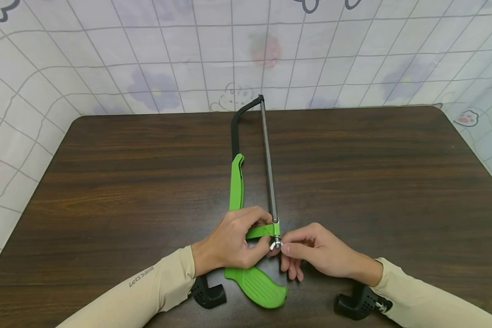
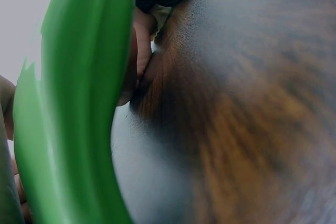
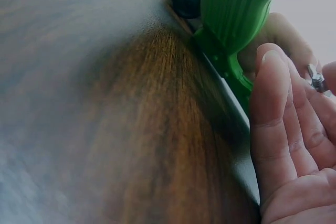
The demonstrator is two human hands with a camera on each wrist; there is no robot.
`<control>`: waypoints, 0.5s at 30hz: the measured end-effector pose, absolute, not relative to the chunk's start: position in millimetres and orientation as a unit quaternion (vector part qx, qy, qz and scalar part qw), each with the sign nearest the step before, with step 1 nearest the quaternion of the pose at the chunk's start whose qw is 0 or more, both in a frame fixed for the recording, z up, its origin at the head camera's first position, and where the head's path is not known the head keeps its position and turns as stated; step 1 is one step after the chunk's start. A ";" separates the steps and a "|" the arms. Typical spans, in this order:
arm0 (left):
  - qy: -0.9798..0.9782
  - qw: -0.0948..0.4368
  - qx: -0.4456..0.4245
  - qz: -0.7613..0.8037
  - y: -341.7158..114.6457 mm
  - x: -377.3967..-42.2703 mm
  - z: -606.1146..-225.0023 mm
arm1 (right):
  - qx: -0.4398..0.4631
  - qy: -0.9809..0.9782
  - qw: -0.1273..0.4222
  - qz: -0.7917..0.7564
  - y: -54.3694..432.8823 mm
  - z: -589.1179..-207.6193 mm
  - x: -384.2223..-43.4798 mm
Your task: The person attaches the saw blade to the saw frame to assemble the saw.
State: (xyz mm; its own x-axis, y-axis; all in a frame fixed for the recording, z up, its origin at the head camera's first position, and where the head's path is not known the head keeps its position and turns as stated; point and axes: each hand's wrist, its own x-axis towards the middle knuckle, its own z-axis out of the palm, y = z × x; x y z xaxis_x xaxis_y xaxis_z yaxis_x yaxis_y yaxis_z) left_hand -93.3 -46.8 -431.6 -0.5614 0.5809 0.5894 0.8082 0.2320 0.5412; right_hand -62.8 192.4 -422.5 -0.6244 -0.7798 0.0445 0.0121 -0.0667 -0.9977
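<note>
A hacksaw with a green and black frame [image 1: 236, 184] lies lengthwise on the dark table, its thin blade [image 1: 268, 159] along the right side. My left hand [image 1: 234, 239] grips the green front bracket [image 1: 259, 231] at the near end of the blade. Just below that bracket sits a small silver wing nut [image 1: 275, 244], pinched by the thumb and index finger of my right hand [image 1: 321, 250]. In the right wrist view the wing nut [image 3: 316, 80] shows beyond the fingers. The green handle [image 2: 84, 103] fills much of the left wrist view.
The brown wood-grain table [image 1: 365, 182] reaches back to a white gridded cloth [image 1: 324, 59] with printed flowers. Black wrist-worn devices [image 1: 208, 294] sit under both forearms, close to the table.
</note>
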 end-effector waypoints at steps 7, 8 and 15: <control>-0.774 0.131 -0.451 -0.425 -47.2 -93.8 -431.5 | -0.314 0.615 0.301 -0.657 191.5 -422.2 -63.1; -0.774 0.130 -0.451 -0.425 -47.2 -93.7 -431.6 | -0.314 0.616 0.301 -0.657 191.3 -422.1 -63.1; -0.774 0.126 -0.451 -0.426 -47.5 -93.1 -431.9 | -0.323 0.621 0.295 -0.650 190.2 -422.9 -63.3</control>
